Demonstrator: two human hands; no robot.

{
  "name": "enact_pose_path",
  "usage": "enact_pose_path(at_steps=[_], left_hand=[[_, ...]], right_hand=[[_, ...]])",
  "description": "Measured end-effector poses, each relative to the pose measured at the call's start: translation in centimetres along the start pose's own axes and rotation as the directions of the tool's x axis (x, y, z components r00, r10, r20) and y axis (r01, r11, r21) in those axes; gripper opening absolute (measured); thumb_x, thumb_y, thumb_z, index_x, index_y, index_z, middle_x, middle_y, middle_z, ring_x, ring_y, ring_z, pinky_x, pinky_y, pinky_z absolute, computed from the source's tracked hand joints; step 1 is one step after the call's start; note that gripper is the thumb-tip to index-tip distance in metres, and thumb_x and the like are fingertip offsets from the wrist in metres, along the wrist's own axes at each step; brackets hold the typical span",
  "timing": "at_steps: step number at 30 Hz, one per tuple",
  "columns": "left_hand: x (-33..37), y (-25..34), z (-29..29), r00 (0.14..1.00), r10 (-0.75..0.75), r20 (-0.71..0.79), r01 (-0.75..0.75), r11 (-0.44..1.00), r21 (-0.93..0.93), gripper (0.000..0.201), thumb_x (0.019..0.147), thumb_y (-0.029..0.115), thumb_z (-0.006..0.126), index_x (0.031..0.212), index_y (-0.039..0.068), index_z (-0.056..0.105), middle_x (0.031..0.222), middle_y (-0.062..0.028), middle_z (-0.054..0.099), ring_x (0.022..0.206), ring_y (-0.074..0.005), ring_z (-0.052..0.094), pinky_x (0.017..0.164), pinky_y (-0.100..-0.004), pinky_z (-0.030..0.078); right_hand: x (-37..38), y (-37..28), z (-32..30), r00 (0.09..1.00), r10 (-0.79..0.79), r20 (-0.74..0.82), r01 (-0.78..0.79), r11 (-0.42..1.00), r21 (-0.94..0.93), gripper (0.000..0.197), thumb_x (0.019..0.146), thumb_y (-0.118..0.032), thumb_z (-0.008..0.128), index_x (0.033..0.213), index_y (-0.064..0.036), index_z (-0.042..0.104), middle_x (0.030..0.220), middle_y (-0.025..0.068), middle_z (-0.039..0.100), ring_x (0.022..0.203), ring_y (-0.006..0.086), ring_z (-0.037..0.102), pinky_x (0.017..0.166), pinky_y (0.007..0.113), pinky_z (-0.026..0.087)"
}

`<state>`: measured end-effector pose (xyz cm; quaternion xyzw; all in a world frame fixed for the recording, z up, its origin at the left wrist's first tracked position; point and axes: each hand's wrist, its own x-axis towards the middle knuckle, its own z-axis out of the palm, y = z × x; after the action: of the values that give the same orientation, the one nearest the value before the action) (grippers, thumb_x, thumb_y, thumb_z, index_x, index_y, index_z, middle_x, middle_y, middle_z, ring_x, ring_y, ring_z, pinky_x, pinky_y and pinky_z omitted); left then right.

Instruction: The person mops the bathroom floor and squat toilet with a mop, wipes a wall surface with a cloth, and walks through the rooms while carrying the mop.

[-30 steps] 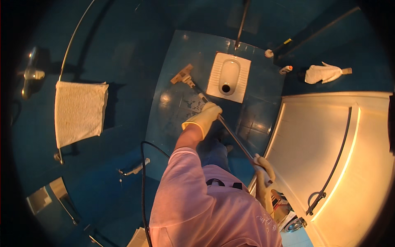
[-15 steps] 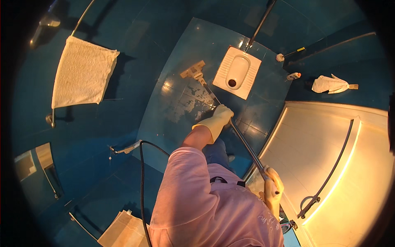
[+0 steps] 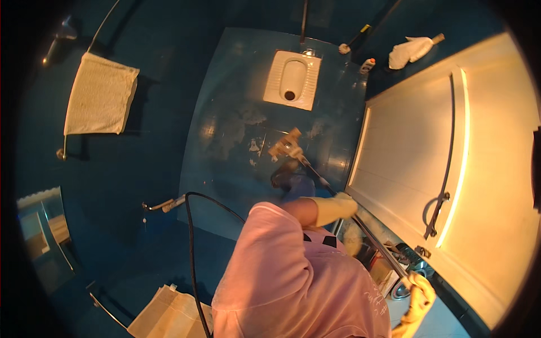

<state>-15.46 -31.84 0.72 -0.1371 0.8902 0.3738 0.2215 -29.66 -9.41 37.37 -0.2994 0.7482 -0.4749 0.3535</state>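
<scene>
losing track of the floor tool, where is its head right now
In the head view, the tool head is slightly above and right of centre, between the squat toilet above and a blue trouser leg below, with the pale door to the right.

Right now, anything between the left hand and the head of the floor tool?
Nothing visible: the pole runs uncovered from the left hand to the tool head. The wearer's blue-clad leg is close by, on the pole's left side.

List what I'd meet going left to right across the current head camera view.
Towel → tool head → left hand → bottle → right hand.
</scene>
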Motion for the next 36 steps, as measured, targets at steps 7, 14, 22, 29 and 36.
enact_pose_path(at_steps=[7, 14, 22, 29, 36], left_hand=[[6.9, 10.4, 2.0, 0.942, 0.324, -0.089, -0.33, 0.943, -0.052, 0.012, 0.069, 0.015, 0.071, 0.08, 0.018, 0.074, 0.073, -0.0091, 0.069, 0.063, -0.0286, 0.065, 0.057, -0.0441, 0.05], [5.0, 7.0, -9.0, 0.949, 0.312, 0.043, -0.313, 0.949, 0.039, 0.014, 0.074, 0.026, 0.075, 0.086, 0.017, 0.076, 0.086, -0.0091, 0.072, 0.084, -0.0307, 0.07, 0.069, -0.0431, 0.055], [11.6, -6.9, -7.2, 0.92, 0.256, -0.295, -0.163, 0.938, 0.306, 0.015, 0.074, 0.013, 0.072, 0.087, 0.018, 0.076, 0.081, -0.0062, 0.072, 0.079, -0.0271, 0.071, 0.064, -0.0379, 0.055], [6.0, -2.2, -8.6, 0.968, 0.199, -0.154, -0.167, 0.966, 0.195, 0.019, 0.07, 0.026, 0.072, 0.086, 0.015, 0.074, 0.087, -0.0088, 0.072, 0.086, -0.0303, 0.07, 0.072, -0.0426, 0.055], [-1.1, 5.1, -2.7, 0.905, 0.383, -0.184, -0.394, 0.919, -0.021, 0.014, 0.069, 0.022, 0.069, 0.082, 0.016, 0.072, 0.077, -0.0104, 0.069, 0.077, -0.0339, 0.068, 0.069, -0.0468, 0.054]], right_hand=[[-6.0, -2.7, -4.4, 0.963, -0.211, -0.17, 0.185, 0.971, -0.153, 0.024, 0.088, -0.017, 0.065, 0.107, -0.0011, 0.065, 0.097, 0.0234, 0.065, 0.087, 0.0293, 0.065, 0.07, 0.04, 0.059], [-6.5, 2.4, 0.2, 0.893, -0.212, -0.397, 0.244, 0.969, 0.032, 0.031, 0.095, -0.023, 0.063, 0.117, -0.0011, 0.064, 0.113, 0.0306, 0.062, 0.093, 0.0332, 0.066, 0.075, 0.046, 0.062], [2.0, 4.8, 15.4, 0.88, -0.067, -0.471, 0.118, 0.99, 0.079, 0.02, 0.093, -0.006, 0.057, 0.105, 0.0092, 0.064, 0.103, 0.0213, 0.068, 0.101, 0.031, 0.064, 0.09, 0.041, 0.053], [2.2, 0.1, 11.8, 0.872, -0.44, -0.214, 0.304, 0.83, -0.468, 0.023, 0.093, -0.015, 0.054, 0.092, 0.0052, 0.066, 0.082, 0.0173, 0.07, 0.085, 0.0306, 0.067, 0.097, 0.048, 0.046], [-2.5, -7.3, 8.9, 0.804, -0.565, -0.186, 0.427, 0.766, -0.48, 0.039, 0.099, -0.036, 0.053, 0.08, -0.0017, 0.054, 0.064, 0.0097, 0.057, 0.058, 0.0187, 0.054, 0.094, 0.048, 0.044]])
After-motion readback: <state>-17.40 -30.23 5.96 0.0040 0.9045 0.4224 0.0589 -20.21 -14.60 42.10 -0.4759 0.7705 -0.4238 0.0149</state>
